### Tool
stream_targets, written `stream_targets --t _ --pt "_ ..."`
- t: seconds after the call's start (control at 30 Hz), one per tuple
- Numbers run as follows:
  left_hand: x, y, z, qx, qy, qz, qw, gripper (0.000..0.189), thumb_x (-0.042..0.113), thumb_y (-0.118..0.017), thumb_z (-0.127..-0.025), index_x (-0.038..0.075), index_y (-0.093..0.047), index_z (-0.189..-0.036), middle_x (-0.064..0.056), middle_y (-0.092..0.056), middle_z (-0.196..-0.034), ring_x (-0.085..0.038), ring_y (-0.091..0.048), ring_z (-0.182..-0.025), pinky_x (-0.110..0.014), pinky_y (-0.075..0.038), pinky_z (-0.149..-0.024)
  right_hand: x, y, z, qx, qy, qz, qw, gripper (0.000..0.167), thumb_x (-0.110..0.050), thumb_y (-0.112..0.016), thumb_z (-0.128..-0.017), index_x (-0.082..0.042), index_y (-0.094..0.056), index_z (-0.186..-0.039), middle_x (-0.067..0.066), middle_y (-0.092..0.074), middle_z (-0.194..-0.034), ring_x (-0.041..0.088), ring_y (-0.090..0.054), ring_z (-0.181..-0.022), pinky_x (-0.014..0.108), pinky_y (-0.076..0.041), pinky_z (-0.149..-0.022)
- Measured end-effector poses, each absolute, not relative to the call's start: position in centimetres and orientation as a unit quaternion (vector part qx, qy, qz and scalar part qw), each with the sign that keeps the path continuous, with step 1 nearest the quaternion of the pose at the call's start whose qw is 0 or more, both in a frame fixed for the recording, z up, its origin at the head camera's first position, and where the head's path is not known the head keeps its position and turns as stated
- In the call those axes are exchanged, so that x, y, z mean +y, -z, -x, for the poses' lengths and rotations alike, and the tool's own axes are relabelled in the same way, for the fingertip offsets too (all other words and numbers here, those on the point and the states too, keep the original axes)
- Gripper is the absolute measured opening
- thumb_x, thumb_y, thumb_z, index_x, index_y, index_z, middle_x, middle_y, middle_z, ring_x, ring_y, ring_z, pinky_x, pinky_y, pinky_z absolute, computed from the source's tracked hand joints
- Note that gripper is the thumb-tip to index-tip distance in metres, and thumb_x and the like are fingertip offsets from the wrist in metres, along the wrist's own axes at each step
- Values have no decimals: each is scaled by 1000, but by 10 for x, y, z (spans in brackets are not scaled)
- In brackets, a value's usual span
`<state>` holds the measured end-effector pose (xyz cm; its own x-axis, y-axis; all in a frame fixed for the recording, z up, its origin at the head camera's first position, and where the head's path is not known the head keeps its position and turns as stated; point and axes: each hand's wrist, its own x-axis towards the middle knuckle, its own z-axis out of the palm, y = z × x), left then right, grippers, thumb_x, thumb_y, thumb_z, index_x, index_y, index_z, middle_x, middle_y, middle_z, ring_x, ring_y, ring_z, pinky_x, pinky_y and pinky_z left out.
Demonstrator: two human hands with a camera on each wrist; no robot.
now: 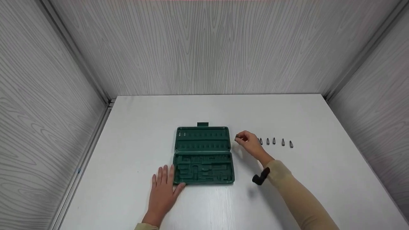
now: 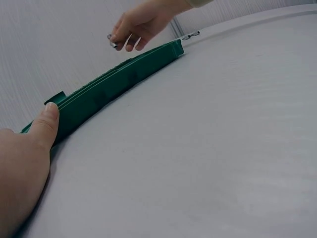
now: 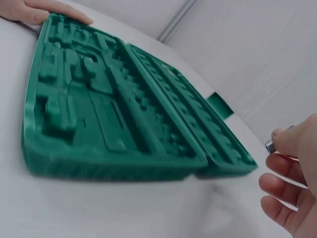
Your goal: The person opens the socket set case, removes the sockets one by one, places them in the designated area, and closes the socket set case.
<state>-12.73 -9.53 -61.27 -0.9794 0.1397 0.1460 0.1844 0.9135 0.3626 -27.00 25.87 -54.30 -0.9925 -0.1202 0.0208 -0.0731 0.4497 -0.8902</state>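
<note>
While right fingers [image 3: 286,167] pinch metal piece [image 3: 270,147], left fingers [image 1: 165,174], straight, touch green case [image 1: 203,151]; only head view separates loose bits [image 1: 267,141].

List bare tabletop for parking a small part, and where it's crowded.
Bare: tabletop left of the green tool case; strip between case and back panel; right of the metal bits. Crowded: the case's right side, where the right hand pinches a metal piece near the bits; its near-left corner, where the left hand rests.
</note>
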Motion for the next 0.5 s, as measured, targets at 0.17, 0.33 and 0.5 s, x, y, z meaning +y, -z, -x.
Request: stream_targets --t 0.17,0.33,0.5 --pt "-100 610 128 -978 181 81 65 81 65 -34 -91 11 -19 -149 -19 -20 -151 -33 -11 -139 -51 -7 -109 281 536 260 859 509 46 20 15 -14 -62 -90 -2 -61 -100 9 -61 -95 22 -54 -86 29 -46 -72" --pt "-100 612 128 -980 173 77 68 81 65 -34 -90 10 -21 -149 -19 -21 -151 -34 -12 -139 -52 -8 -109 317 544 254 868 496 20 10 21 -21 -63 -90 -3 -61 -102 10 -60 -99 22 -52 -88 31 -44 -72" --pt "-102 614 128 -980 174 76 66 81 65 -34 -90 11 -21 -149 -19 -20 -151 -34 -12 -139 -53 -9 -109 350 547 239 870 493 -21 10 27 -25 -63 -90 -2 -61 -105 12 -59 -102 21 -52 -87 28 -46 -70"
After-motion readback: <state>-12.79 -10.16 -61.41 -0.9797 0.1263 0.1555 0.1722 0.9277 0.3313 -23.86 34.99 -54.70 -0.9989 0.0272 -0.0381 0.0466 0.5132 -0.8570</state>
